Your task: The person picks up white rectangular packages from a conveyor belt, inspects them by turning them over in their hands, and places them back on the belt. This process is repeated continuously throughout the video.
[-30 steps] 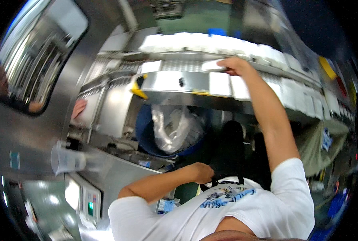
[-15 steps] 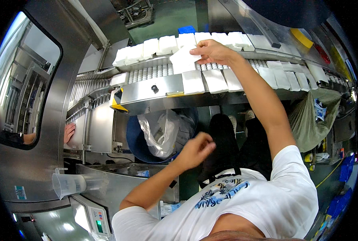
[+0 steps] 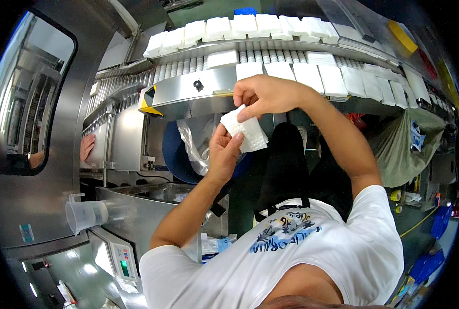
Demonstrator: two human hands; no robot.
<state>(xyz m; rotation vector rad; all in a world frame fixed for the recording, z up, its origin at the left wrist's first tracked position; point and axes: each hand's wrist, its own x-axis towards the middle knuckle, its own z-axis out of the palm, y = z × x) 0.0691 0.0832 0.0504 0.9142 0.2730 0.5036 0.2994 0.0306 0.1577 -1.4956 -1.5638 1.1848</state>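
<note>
A small stack of white folded wipes is held between my two hands in front of the conveyor. My left hand grips its lower left side, thumb on top. With fingers curled, my right hand pinches its upper edge. Similar white stacks lie in a row along the conveyor's near ledge, and a second row of white stacks lines the far ledge. Between them, the roller conveyor carries a white stack. Beneath my left hand is a blue bin with a clear plastic bag.
A steel cabinet with a window stands at left, with another person's hand beside it. At lower left are a clear measuring jug and a scale. A green cloth bag hangs at right.
My right hand has come back from the conveyor toward me with the wipes. My left hand has risen from beside the bin and taken hold of them. The view has shifted.
</note>
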